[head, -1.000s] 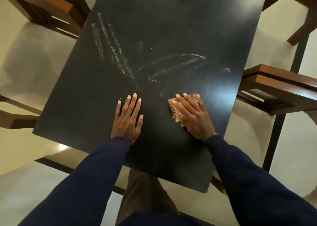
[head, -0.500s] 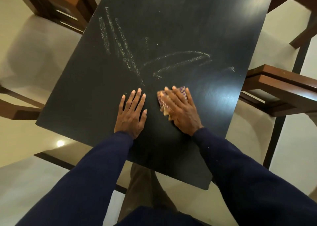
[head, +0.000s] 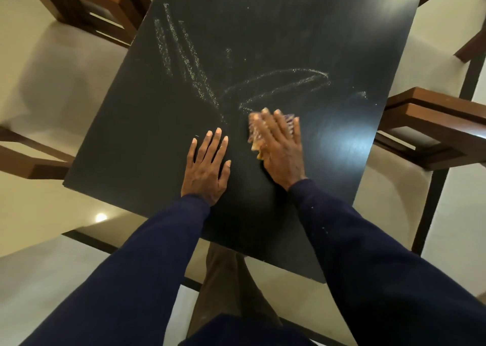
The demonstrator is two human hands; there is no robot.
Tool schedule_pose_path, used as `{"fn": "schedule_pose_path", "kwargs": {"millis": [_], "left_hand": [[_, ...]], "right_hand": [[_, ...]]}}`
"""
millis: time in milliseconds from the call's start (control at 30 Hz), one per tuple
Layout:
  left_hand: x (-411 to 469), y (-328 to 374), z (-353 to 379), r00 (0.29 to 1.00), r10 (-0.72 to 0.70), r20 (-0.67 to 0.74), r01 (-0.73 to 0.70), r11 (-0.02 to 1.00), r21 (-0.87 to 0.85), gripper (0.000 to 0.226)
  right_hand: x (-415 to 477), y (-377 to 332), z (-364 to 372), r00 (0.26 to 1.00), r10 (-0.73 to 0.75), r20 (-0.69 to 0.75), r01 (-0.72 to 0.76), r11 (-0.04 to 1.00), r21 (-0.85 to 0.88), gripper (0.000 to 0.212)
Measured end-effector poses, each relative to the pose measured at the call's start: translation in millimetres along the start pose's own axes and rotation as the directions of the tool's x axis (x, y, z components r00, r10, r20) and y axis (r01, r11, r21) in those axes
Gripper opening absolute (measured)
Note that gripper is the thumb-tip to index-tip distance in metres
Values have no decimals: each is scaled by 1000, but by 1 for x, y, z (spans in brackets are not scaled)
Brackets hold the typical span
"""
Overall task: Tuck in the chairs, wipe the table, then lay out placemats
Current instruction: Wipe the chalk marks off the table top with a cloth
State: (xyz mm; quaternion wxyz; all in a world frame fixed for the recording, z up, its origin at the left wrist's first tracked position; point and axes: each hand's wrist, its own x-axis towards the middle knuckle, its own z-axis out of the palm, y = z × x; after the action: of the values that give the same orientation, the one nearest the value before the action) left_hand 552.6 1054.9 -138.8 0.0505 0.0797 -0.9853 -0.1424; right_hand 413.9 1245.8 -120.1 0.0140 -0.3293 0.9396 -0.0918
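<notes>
**Two flat hands, one streaked table**

Head view, the only one I have. I judge this to be the wiping step. The left hand (head: 206, 168) lies palm-down on the dark matte rectangular tabletop (head: 289, 30), fingers straight and slightly spread, gripping nothing. The right hand (head: 282, 148) is just beside it, fingers also straight, pressing a crumpled orange-and-purple patterned cloth (head: 254, 131) flat against the surface. That hand is motion-blurred, so I cannot tell whether the thumb hooks the cloth. Pale chalky streaks (head: 184, 59) run diagonally over the far-left part of the top, and a curved pale smear (head: 284, 79) lies just beyond the cloth. No placemats are in view.

Risks, as I judge them:
- The cloth is pressed rather than gripped, so a fast stroke could slide the hand off it and leave it bunched.
- A light pass may spread the residue wider instead of lifting it.
- A sweep to the right could push residue over the edge onto the pale glossy floor (head: 52, 83).

For room, the right edge of the top is near the cloth, and a brown wooden chair (head: 434, 117) stands close beyond it. A second brown wooden chair (head: 86, 6) sits at the far-left corner. Forward, toward the streaks, a stroke has the most room. Leftward, the planted left hand blocks the path.
</notes>
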Motion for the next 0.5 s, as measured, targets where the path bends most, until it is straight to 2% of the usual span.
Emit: {"fn": "schedule_pose_path", "kwargs": {"millis": [67,133,233,300,367,433,500], "left_hand": [[-1,-1,0,1000,5,2,-5,1000,0,58],[-1,-1,0,1000,4,-1,-4,1000,-8,59],[0,1,0,1000,0,-3,0,1000,-5,59],[1,0,0,1000,-2,-1,2,1000,5,58],[0,-1,0,1000,-2,-1,2,1000,11,58],[-1,-1,0,1000,2,5,-2,1000,16,59],[-1,0,-1,1000,3,13,-3,1000,18,59]], "right_hand": [[-34,-4,0,985,-163,58,163,987,0,85],[-70,11,-5,955,-279,101,280,960,5,78],[-103,53,-18,948,-307,84,307,952,11,72],[-100,78,-23,982,-182,41,182,983,0,74],[-80,87,-22,999,39,14,-39,999,-3,69],[-52,78,-17,970,244,-16,-244,969,-24,60],[-26,55,-10,941,337,-41,-337,941,-19,58]]}}
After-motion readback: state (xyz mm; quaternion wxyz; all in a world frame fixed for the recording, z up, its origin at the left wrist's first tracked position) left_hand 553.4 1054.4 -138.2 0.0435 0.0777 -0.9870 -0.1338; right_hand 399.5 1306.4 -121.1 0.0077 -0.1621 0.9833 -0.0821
